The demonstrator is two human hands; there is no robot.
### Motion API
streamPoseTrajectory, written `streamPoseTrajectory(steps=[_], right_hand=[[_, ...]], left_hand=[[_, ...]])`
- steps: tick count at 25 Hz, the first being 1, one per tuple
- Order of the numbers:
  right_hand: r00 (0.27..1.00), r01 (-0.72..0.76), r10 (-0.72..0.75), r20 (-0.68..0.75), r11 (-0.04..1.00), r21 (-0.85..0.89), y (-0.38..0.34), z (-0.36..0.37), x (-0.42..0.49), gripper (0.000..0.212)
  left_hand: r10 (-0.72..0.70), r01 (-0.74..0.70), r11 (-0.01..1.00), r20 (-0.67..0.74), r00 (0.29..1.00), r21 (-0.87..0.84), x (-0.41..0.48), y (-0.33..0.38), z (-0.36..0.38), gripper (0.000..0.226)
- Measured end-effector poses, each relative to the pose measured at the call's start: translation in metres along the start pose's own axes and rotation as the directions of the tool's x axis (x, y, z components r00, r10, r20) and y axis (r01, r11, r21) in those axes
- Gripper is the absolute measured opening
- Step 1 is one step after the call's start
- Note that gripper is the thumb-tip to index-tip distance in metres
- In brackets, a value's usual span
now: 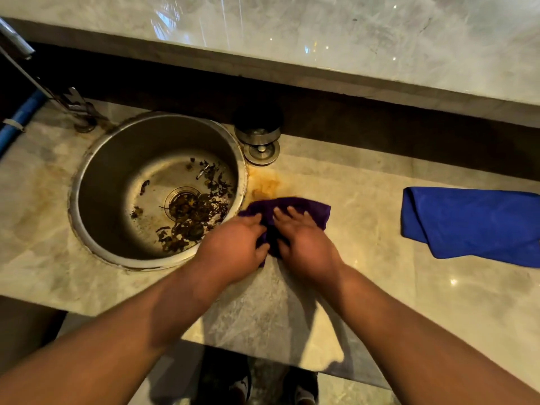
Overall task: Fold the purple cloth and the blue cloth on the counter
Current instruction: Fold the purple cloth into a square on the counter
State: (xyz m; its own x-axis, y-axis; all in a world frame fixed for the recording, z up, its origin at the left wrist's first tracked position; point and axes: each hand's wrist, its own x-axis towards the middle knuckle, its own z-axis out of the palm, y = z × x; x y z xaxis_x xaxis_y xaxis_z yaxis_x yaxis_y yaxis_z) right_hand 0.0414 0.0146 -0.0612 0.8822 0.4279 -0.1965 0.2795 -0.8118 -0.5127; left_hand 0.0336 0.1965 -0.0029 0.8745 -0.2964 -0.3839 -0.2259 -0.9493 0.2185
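A small purple cloth (304,208) lies bunched on the marble counter (365,287), just right of the round sink. Both hands are on it. My left hand (233,247) curls its fingers around the cloth's left part. Pressing flat on the right part is my right hand (304,244), fingers spread. Much of the purple cloth is hidden under the hands. The blue cloth (473,226) lies loosely folded at the right edge of the view, well apart from both hands and partly cut off by the frame.
A round steel sink (117,159) holds dark leaf scraps around its drain. A tap (79,112) stands at its back left, a metal strainer plug (258,138) at its back right. An orange stain (264,184) marks the counter. A raised marble ledge (350,39) runs behind.
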Motion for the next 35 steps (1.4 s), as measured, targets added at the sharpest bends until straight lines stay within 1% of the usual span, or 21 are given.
streamPoseTrajectory(steps=[4,6,7,9,12,13,15,16,18,20,22,24,26,27,28,29,30,31,33,34,35], right_hand=[[0.995,0.101,-0.097,0.034,0.988,-0.113,-0.016,0.023,-0.068,0.051],[0.995,0.089,-0.083,0.048,0.985,-0.149,-0.024,0.023,-0.08,0.043],[0.998,0.049,-0.043,0.051,0.992,-0.116,-0.029,0.015,-0.078,0.037],[0.997,-0.055,0.052,0.048,0.997,0.056,-0.041,-0.011,-0.071,0.027],[0.993,-0.102,0.083,0.078,0.95,0.293,-0.058,-0.055,-0.07,0.018],[0.994,-0.09,0.067,0.083,0.942,0.323,-0.063,-0.07,-0.072,0.017],[0.996,-0.062,0.04,0.077,0.949,0.31,-0.068,-0.101,-0.077,0.017],[0.998,-0.051,0.04,0.049,0.963,0.264,-0.067,-0.115,-0.08,0.018],[0.995,-0.057,0.068,-0.078,0.989,0.139,-0.059,-0.139,-0.085,0.02],[0.968,-0.121,0.135,-0.211,0.99,0.078,-0.05,-0.151,-0.091,0.02],[0.911,-0.218,0.241,-0.335,0.97,0.106,-0.046,-0.15,-0.101,0.02],[0.823,-0.333,0.413,-0.39,0.907,0.258,-0.044,-0.142,-0.115,0.035],[0.773,-0.38,0.577,-0.262,0.753,0.538,-0.039,-0.131,-0.127,0.036],[0.782,-0.373,0.605,-0.152,0.648,0.664,-0.036,-0.123,-0.13,0.031],[0.796,-0.371,0.602,-0.064,0.568,0.734,-0.035,-0.116,-0.132,0.033],[0.804,-0.377,0.594,-0.01,0.522,0.765,-0.034,-0.11,-0.134,0.041],[0.807,-0.374,0.591,0.011,0.497,0.783,-0.034,-0.107,-0.135,0.047],[0.81,-0.347,0.587,-0.006,0.487,0.801,-0.034,-0.104,-0.136,0.048],[0.844,-0.25,0.536,-0.029,0.441,0.862,-0.037,-0.104,-0.135,0.048],[0.882,-0.21,0.472,0.0,0.392,0.896,-0.042,-0.107,-0.134,0.05],[0.918,-0.188,0.395,0.037,0.349,0.918,-0.049,-0.111,-0.132,0.053]], left_hand=[[0.031,-0.029,0.999,0.061,0.998,-0.024,-0.062,0.001,0.019,0.046],[0.046,-0.044,0.999,0.057,0.997,-0.026,-0.071,0.003,0.02,0.04],[0.04,-0.039,0.999,0.049,0.998,-0.025,-0.071,0.005,0.017,0.036],[-0.014,0.015,0.998,0.011,1.0,-0.064,-0.067,0.007,0.005,0.03],[-0.118,0.113,0.957,-0.002,0.993,-0.268,-0.065,0.014,-0.017,0.038],[-0.122,0.117,0.936,0.007,0.993,-0.331,-0.065,0.019,-0.026,0.042],[-0.106,0.105,0.906,0.02,0.994,-0.409,-0.065,0.027,-0.046,0.038],[-0.099,0.1,0.897,0.025,0.995,-0.43,-0.066,0.031,-0.057,0.032],[-0.08,0.085,0.877,0.031,0.996,-0.473,-0.068,0.039,-0.079,0.014],[-0.065,0.072,0.824,0.033,0.997,-0.563,-0.071,0.052,-0.098,0.003],[-0.095,0.111,0.684,0.063,0.993,-0.721,-0.071,0.067,-0.116,0.008],[-0.093,0.159,0.43,0.132,0.987,-0.889,-0.068,0.076,-0.129,0.015],[0.018,0.185,0.155,0.19,0.982,-0.971,-0.069,0.08,-0.135,0.033],[0.072,0.203,0.047,0.206,0.976,-0.978,-0.069,0.081,-0.135,0.044],[0.111,0.223,-0.042,0.217,0.97,-0.974,-0.071,0.082,-0.134,0.052],[0.12,0.238,-0.097,0.226,0.967,-0.966,-0.07,0.085,-0.133,0.055],[0.08,0.246,-0.106,0.238,0.968,-0.964,-0.069,0.09,-0.131,0.051],[-0.005,0.239,-0.053,0.24,0.971,-0.97,-0.066,0.094,-0.13,0.042],[-0.173,0.236,0.192,0.204,0.964,-0.953,-0.062,0.099,-0.128,0.027],[-0.193,0.229,0.279,0.179,0.965,-0.932,-0.061,0.1,-0.126,0.026],[-0.179,0.217,0.308,0.167,0.969,-0.926,-0.061,0.102,-0.125,0.029]])
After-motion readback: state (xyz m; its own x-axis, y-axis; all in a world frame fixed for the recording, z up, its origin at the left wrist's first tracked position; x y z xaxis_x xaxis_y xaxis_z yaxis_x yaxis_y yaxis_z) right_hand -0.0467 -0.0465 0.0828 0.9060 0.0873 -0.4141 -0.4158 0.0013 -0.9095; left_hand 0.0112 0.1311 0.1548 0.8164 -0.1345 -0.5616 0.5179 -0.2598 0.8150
